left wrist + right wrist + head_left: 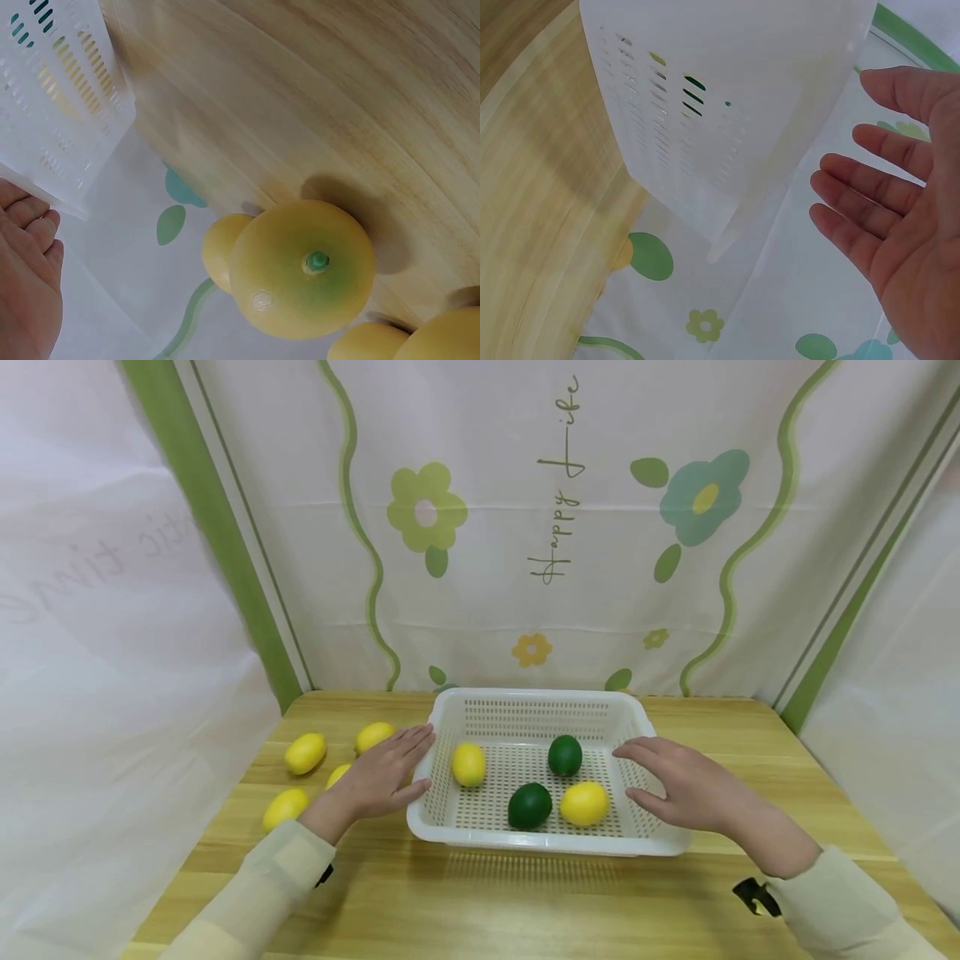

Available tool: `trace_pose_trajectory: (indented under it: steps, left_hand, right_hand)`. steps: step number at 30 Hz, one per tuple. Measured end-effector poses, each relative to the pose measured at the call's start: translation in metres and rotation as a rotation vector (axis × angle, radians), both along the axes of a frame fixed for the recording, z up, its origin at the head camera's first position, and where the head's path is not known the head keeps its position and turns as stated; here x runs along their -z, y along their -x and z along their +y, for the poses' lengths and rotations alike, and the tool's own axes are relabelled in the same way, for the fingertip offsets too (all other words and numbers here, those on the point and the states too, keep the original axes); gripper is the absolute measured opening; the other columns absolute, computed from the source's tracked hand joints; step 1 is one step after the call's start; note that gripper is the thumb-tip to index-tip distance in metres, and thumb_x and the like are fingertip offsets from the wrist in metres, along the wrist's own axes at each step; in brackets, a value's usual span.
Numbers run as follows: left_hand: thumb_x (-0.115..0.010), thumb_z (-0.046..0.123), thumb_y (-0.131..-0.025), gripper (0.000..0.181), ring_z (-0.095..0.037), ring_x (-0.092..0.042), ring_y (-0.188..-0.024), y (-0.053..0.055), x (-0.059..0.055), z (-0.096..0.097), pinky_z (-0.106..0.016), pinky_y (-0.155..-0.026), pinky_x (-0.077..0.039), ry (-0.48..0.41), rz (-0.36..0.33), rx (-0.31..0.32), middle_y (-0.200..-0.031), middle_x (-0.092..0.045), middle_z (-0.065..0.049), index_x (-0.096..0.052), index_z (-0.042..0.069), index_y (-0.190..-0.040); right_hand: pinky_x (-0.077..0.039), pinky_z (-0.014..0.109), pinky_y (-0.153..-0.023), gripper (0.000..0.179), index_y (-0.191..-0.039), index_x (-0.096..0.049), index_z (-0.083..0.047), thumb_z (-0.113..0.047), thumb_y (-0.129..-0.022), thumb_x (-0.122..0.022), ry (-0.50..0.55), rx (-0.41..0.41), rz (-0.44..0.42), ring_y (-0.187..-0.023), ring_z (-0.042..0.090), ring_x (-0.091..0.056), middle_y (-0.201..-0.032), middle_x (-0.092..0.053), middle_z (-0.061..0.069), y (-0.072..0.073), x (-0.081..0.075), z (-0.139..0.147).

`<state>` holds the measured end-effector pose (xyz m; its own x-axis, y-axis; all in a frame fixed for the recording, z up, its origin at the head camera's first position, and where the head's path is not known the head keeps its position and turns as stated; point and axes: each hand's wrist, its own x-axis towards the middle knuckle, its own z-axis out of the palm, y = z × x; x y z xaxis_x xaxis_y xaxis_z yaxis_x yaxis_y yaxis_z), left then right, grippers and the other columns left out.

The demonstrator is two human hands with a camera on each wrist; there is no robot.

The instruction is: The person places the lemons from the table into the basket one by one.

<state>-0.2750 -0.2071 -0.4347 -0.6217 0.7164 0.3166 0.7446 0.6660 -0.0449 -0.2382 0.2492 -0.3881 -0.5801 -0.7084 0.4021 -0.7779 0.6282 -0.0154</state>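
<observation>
A white perforated plastic basket (547,841) stands on the table. Inside are two yellow lemons (468,765) and two dark green fruits (530,807), whose exact kind I cannot tell. My left hand (378,777) lies at the basket's left rim, fingers extended; in the left wrist view its fingertips (45,229) meet the rim. Over the right end of the basket hovers my right hand (678,781), thumb and fingers spread and holding nothing. The right wrist view has that hand (911,195) beside the basket wall (705,150), with a gap visible between them.
Several loose lemons (305,753) lie on the wooden table (525,910) left of the basket, partly behind my left forearm. A patterned white curtain (487,593) rises behind the table's back edge, and pale cloth hangs on both sides.
</observation>
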Motion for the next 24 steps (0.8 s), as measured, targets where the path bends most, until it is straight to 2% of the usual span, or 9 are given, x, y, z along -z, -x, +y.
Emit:
trace_pose_trajectory:
  steps: [5,11,16,20,23,24]
  left_hand:
    - [-0.048,0.039,-0.099,0.066,-0.035,-0.034,-0.138,-0.001,-0.001,0.0,-0.048,-0.113,-0.027,0.003,0.013,0.004,-0.15,-0.036,-0.023,-0.038,-0.008,-0.144]
    - [-0.049,0.039,-0.099,0.067,-0.034,-0.031,-0.14,-0.001,-0.001,0.0,-0.047,-0.114,-0.024,0.014,-0.013,-0.014,-0.152,-0.033,-0.021,-0.035,-0.007,-0.146]
    - [-0.05,0.039,-0.098,0.068,-0.032,-0.029,-0.141,-0.001,-0.001,0.0,-0.045,-0.115,-0.022,0.031,-0.032,-0.03,-0.153,-0.031,-0.019,-0.034,-0.005,-0.148]
    - [-0.05,0.038,-0.098,0.068,-0.032,-0.029,-0.141,-0.001,-0.001,0.0,-0.045,-0.115,-0.022,0.029,-0.034,-0.032,-0.153,-0.031,-0.019,-0.033,-0.005,-0.148]
    - [-0.05,0.038,-0.098,0.068,-0.032,-0.029,-0.141,0.0,-0.001,0.0,-0.044,-0.116,-0.021,0.028,-0.039,-0.033,-0.153,-0.031,-0.019,-0.033,-0.005,-0.148]
    - [-0.05,0.038,-0.098,0.068,-0.031,-0.028,-0.142,0.0,-0.001,0.0,-0.044,-0.116,-0.021,0.03,-0.041,-0.034,-0.153,-0.031,-0.019,-0.033,-0.005,-0.148]
  right_hand:
    - [-0.054,0.047,-0.083,0.046,-0.12,-0.061,-0.002,-0.016,-0.079,-0.077,0.022,-0.03,0.044,-0.105,0.029,-0.062,-0.119,-0.063,0.009,0.001,-0.001,0.002]
    - [-0.054,0.049,-0.084,0.049,-0.121,-0.062,-0.001,-0.021,-0.079,-0.078,0.041,-0.046,0.1,-0.109,0.033,-0.061,-0.122,-0.061,0.014,0.003,0.003,0.008]
    - [-0.053,0.05,-0.085,0.05,-0.121,-0.062,-0.001,-0.03,-0.083,-0.076,0.064,-0.027,0.12,-0.11,0.035,-0.059,-0.124,-0.06,0.015,0.004,0.005,0.015]
    - [-0.052,0.051,-0.085,0.055,-0.121,-0.062,0.0,-0.032,-0.079,-0.079,0.077,-0.002,0.133,-0.111,0.035,-0.059,-0.126,-0.06,0.016,0.004,0.008,0.023]
    - [-0.051,0.048,-0.087,0.059,-0.123,-0.062,0.001,-0.033,-0.078,-0.079,0.085,0.005,0.155,-0.112,0.033,-0.059,-0.129,-0.059,0.015,0.004,0.011,0.03]
    - [-0.049,0.043,-0.091,0.06,-0.124,-0.061,0.001,-0.034,-0.079,-0.079,0.088,0.005,0.162,-0.112,0.033,-0.059,-0.129,-0.059,0.015,0.004,0.012,0.032]
